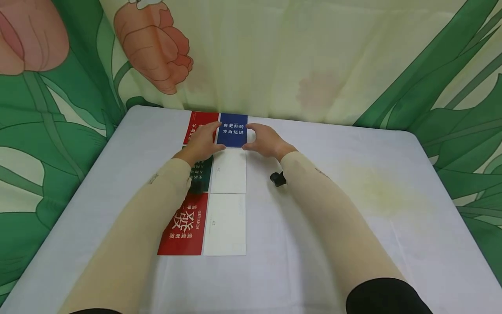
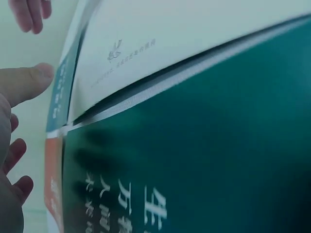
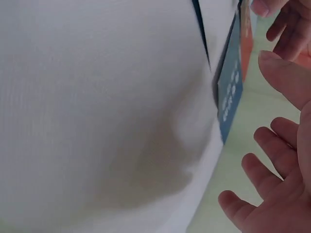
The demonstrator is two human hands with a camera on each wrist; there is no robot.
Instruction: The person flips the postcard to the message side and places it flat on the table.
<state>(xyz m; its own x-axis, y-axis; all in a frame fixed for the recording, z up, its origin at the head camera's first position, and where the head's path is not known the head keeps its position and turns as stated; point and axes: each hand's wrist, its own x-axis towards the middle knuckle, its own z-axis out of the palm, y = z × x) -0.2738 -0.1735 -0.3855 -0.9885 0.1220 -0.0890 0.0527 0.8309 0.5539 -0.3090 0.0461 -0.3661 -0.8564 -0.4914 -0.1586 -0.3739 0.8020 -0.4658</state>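
Note:
A blue card [image 1: 232, 138] with white Chinese writing lies at the top right of a two-column block of cards. My left hand [image 1: 201, 144] is at its left edge, over part of a red card [image 1: 205, 117] and a dark green card [image 1: 201, 176]. On the other side, my right hand [image 1: 267, 141] is at the blue card's right edge. Fingers and thumbs are spread along those edges in the head view. In the right wrist view, the right hand [image 3: 279, 179] has parted fingers and nothing between them. The left wrist view shows the left thumb [image 2: 29, 82] near the blue card.
Below the blue card lie two white cards [image 1: 229, 172] in a column. Another red card [image 1: 184, 226] with large white characters is at the lower left. A white cloth [image 1: 353, 244] covers the table. Behind its far edge hangs a floral curtain [image 1: 255, 56].

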